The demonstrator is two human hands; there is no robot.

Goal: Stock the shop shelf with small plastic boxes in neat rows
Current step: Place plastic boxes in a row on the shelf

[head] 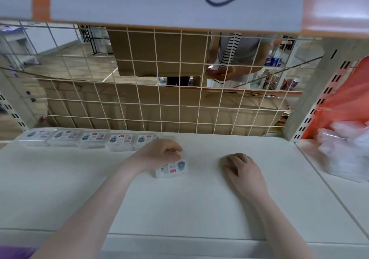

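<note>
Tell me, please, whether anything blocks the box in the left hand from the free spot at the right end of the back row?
Nothing visible does: the shelf between the held box and the row's last box is bare; the right hand rests off to the side.

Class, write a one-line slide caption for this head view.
Left hand grips a box on the shelf, in front of a row of five boxes; right hand rests alongside.

Five small clear plastic boxes stand in a row [89,139] along the back of the white shelf [199,198], at its left, just in front of the wire grid. They sit side by side, touching or nearly so, printed labels facing up. A sixth box [172,168] lies nearer the front, apart from the row, label up and turned the other way.
</note>
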